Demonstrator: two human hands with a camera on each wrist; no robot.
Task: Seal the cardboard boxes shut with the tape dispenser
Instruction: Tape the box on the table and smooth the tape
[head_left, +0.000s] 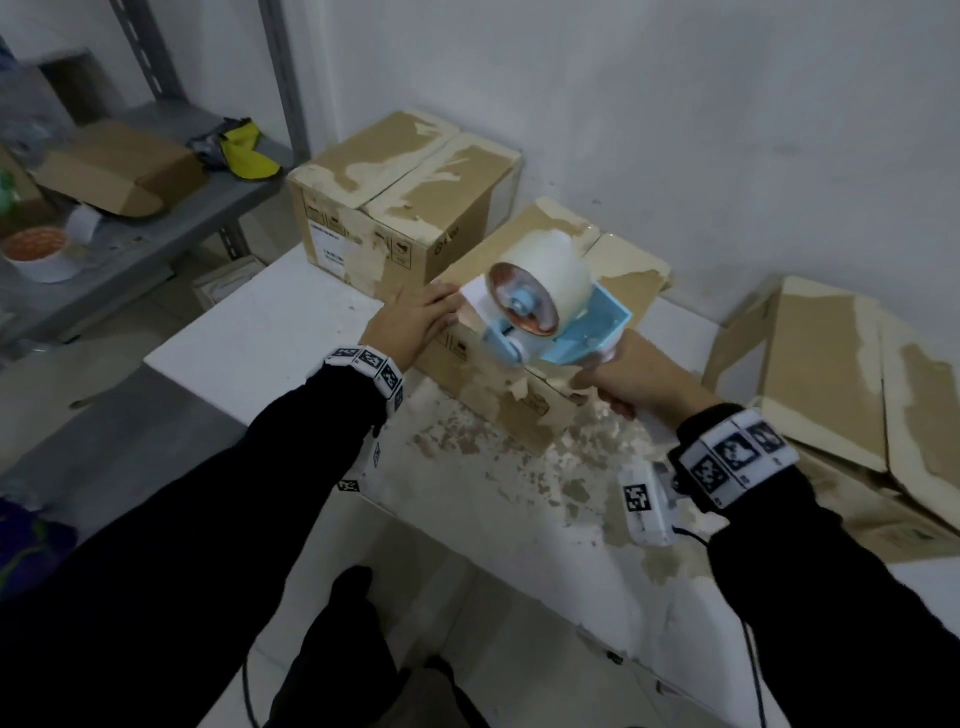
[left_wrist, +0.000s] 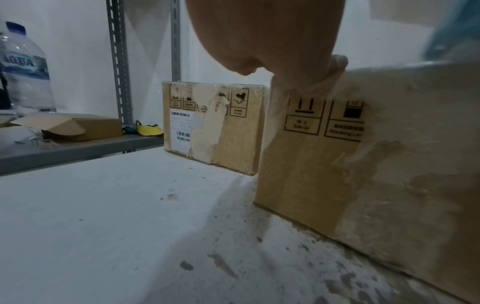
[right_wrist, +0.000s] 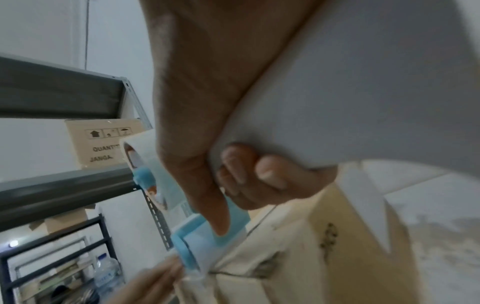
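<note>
A worn cardboard box (head_left: 524, 415) stands mid-table, its flaps closed. My left hand (head_left: 441, 306) lies flat on its top left edge, fingers straight, the thumb (left_wrist: 335, 65) over the corner. My right hand (head_left: 608, 384) grips the white handle of a light-blue tape dispenser (head_left: 540, 301) with a fat roll of pale tape. The dispenser's front roller sits at the box's near top edge, right beside my left fingertips. In the right wrist view my fingers (right_wrist: 259, 174) curl round the handle and the thumb lies along the blue frame (right_wrist: 207, 232).
A second closed box (head_left: 395, 197) stands behind to the left against the wall. More battered boxes (head_left: 831, 374) lean at the right. The white table (head_left: 270, 332) bears torn paper scraps near the front. A grey shelf (head_left: 156, 223) at left holds a small open carton (head_left: 124, 166).
</note>
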